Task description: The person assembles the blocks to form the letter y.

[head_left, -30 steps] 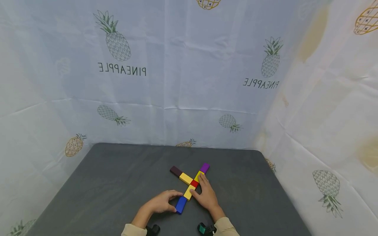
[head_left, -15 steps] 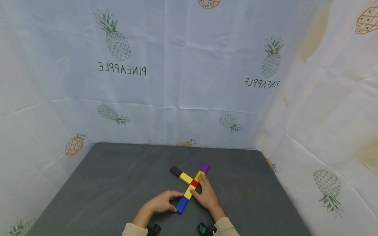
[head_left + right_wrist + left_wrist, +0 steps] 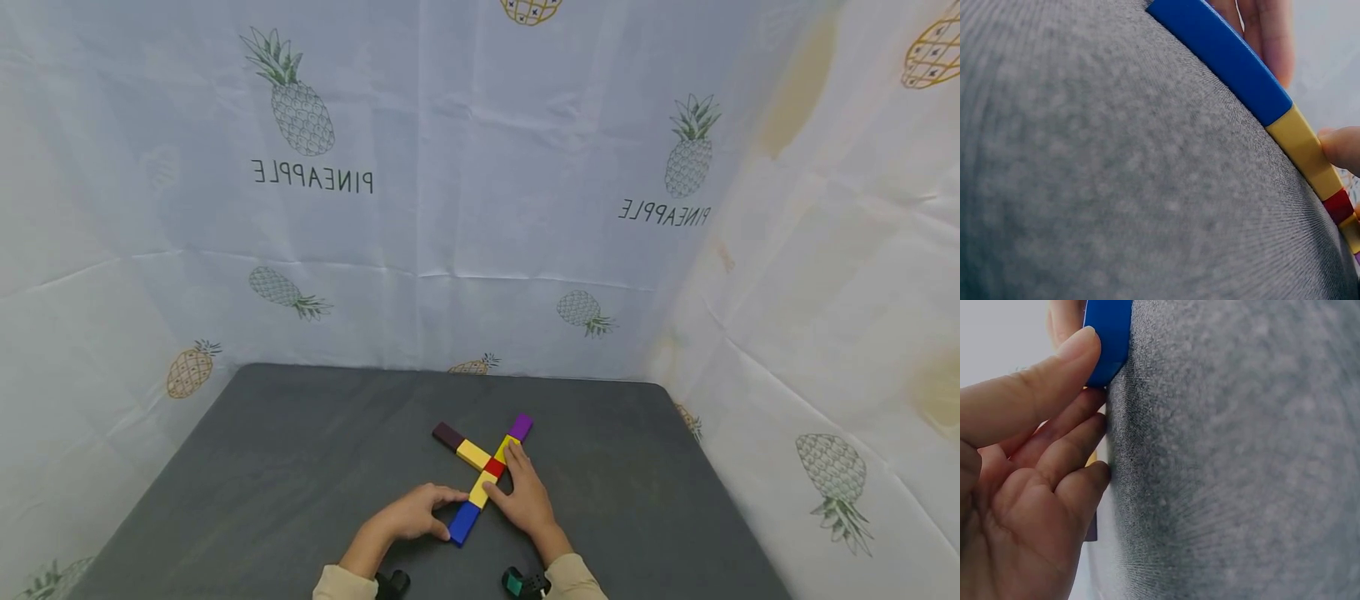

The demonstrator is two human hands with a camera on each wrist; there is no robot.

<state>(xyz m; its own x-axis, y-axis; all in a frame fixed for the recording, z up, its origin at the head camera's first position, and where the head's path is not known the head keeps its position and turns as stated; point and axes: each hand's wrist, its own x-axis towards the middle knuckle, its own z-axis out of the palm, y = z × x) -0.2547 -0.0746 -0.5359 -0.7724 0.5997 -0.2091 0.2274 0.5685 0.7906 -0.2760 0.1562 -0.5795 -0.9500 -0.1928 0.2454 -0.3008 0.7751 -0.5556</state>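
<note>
Several coloured blocks lie end to end on the dark table. The blue block (image 3: 464,524) is nearest, joined to a pale yellow block (image 3: 477,495), then a red block (image 3: 494,467). Beyond the red are a yellow block (image 3: 502,452) and a purple block (image 3: 521,427). Another pale yellow block (image 3: 473,454) and a dark brown block (image 3: 447,436) branch left. My left hand (image 3: 411,513) touches the blue block's left side with thumb and index finger, without wrapping round it. My right hand (image 3: 528,502) rests along the right side, its thumb (image 3: 1342,148) against the near yellow block.
The dark grey table (image 3: 315,433) spreads out on both sides of the blocks. White curtains (image 3: 465,192) printed with pineapples hang behind and beside it. Black devices sit at both wrists, the right one (image 3: 525,582) partly green.
The blue block has shifted slightly right, pushed by my left hand, and its end lines up more closely with the yellow block. My right hand has stayed nearly still.
</note>
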